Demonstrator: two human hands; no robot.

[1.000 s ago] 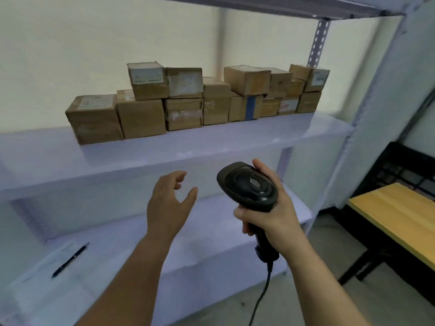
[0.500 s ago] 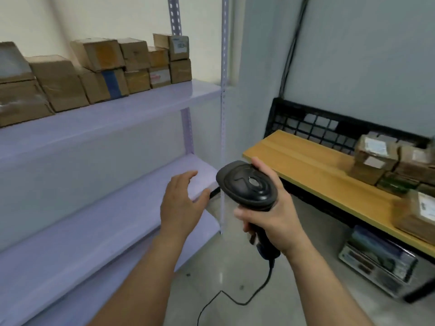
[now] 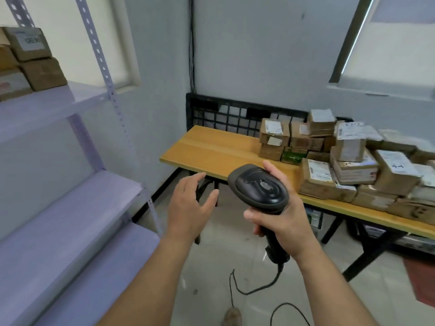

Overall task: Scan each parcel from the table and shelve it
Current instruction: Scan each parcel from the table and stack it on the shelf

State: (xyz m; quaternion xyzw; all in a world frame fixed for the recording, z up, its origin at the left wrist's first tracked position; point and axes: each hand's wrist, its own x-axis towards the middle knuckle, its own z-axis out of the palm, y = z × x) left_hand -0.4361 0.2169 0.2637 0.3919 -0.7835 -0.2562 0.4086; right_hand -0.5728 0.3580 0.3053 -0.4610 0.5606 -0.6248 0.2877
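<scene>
**A:** Where are the parcels?

**B:** The parcels (image 3: pixel 353 165) lie in a heap on the table (image 3: pixel 211 147), from its middle toward its right end.

**A:** How do they look?

**B:** They are brown cardboard boxes of different sizes, most of them small. They are stacked two or three high and not in neat order. Many carry a white label on the top or on a side. A few have marks in dark pen, which I cannot read. One green packet (image 3: pixel 294 156) sits low at the left side of the heap.

**A:** And the hands?

**B:** The right hand (image 3: pixel 282 222) holds a black scanner (image 3: pixel 259 188) in front of the table's front edge, near the heap. The fingers are curled round the handle, and the forefinger reaches up along the head. The cable (image 3: pixel 259 287) hangs down to the floor in front of the table. The left hand (image 3: pixel 188 208) is in front of the table's left end and holds nothing. Its fingers are spread wide and a little bent.

**A:** What else is there?

**B:** Left of the table stands a pale rack (image 3: pixel 58 208) with more brown boxes (image 3: pixel 40 67) on a high shelf. Behind the table there is a black grid (image 3: pixel 223 114).
</scene>
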